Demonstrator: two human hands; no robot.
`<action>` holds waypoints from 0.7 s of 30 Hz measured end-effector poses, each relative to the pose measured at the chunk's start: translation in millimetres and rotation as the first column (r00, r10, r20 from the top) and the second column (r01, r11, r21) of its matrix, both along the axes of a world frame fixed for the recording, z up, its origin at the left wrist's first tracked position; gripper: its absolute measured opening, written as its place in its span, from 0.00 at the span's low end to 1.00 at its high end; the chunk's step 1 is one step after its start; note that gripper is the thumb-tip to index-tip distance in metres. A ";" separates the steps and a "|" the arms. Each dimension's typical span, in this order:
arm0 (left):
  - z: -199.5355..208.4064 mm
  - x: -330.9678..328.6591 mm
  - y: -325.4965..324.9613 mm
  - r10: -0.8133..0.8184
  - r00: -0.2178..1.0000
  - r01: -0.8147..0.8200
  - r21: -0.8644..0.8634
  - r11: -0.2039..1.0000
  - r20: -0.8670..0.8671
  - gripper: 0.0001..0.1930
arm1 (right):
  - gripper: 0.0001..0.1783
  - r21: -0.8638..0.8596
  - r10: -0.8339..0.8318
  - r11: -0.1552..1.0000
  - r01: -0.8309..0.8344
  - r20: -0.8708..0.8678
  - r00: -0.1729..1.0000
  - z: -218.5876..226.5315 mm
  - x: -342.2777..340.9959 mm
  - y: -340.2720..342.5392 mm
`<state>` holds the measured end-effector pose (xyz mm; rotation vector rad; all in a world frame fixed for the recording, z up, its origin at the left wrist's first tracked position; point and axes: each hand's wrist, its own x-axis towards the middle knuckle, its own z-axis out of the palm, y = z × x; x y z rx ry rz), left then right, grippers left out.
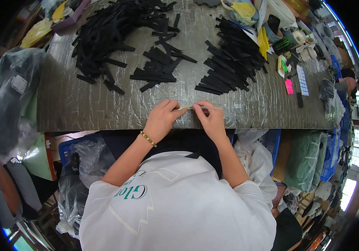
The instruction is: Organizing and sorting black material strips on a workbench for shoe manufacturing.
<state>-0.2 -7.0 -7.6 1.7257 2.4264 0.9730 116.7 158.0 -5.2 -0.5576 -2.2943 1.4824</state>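
Observation:
Near the front edge of the dark, film-covered table, my left hand and my right hand are close together. Both are closed in a pinch, thumb against fingers. A small, thin pale strip spans the short gap between the fingertips; its exact kind is too small to make out. Beyond the hands lie flat black fabric strips: a big tangled heap at the far left, a smaller loose group in the middle, and a more evenly laid pile to the right.
At the table's right are a pink piece, a white-and-blue card, and a dark cup among tools. A purple tray sits far left. Plastic-wrapped bundles flank the table; blue crates stand below its edge.

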 end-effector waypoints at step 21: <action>-4.3 -2.8 1.7 0.038 0.976 -0.069 0.142 0.987 0.212 0.25 | 0.10 0.005 0.095 0.995 -0.095 0.026 0.995 2.4 -11.4 -15.3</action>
